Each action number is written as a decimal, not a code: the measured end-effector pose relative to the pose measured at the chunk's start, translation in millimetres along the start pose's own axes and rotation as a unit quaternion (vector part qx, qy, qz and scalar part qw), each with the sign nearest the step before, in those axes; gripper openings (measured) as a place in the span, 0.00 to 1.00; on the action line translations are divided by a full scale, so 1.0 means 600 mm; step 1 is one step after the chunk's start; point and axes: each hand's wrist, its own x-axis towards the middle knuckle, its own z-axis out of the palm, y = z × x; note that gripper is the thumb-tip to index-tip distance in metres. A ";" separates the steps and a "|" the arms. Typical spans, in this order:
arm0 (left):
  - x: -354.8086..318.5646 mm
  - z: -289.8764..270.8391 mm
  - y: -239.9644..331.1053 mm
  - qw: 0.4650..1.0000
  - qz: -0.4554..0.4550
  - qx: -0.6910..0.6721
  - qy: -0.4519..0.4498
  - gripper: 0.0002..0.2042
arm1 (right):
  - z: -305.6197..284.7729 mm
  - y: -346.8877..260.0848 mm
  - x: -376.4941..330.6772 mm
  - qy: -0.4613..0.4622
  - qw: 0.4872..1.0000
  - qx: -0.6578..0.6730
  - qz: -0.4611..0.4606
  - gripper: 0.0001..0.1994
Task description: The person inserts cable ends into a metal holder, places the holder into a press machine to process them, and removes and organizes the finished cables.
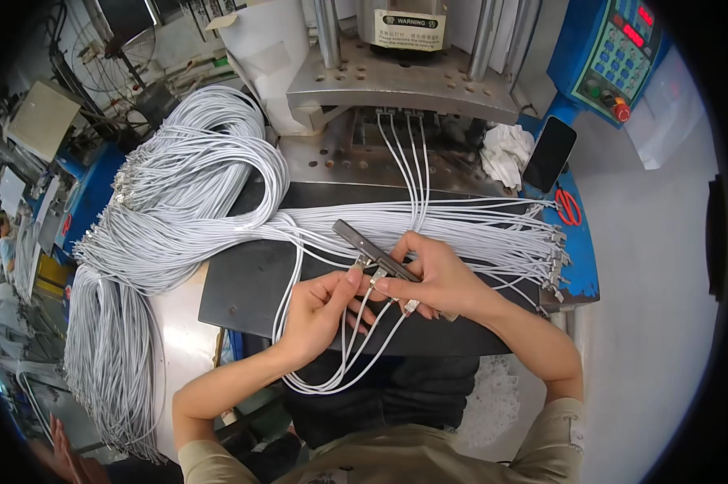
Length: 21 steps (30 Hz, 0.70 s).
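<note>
A dark metal bar [356, 240], like a slotted fixture, slants between my hands above the black work surface. My right hand [441, 278] is closed around its lower right end, with the thumb close to a metal connector. My left hand [315, 313] pinches a small metal cable connector [364, 261] against the side of the bar. Several white cables [344, 379] hang from the bar in a loop toward my lap. Just behind my hands lies a wide bundle of white cables [332, 222], their metal ends [556, 262] fanned out at the right.
Ahead stands a press with a thick steel plate [404, 85]; several cables run into it. Coiled cables [194, 161] pile up at left. At right are a phone [550, 153], red scissors [568, 207], a white cloth [507, 155] and a blue control panel [610, 60]. Another person's hand [65, 452] shows lower left.
</note>
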 end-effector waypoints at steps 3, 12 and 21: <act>-0.003 -0.001 -0.003 0.999 0.017 0.025 -0.012 0.21 | -0.001 0.004 -0.002 0.022 1.000 0.000 -0.008 0.20; -0.008 -0.016 0.004 0.998 0.004 0.011 -0.058 0.19 | -0.015 -0.014 0.003 -0.058 0.998 -0.032 -0.019 0.19; -0.009 0.009 0.023 0.996 0.022 0.049 -0.069 0.14 | -0.048 0.006 -0.008 -0.018 0.988 -0.082 -0.133 0.17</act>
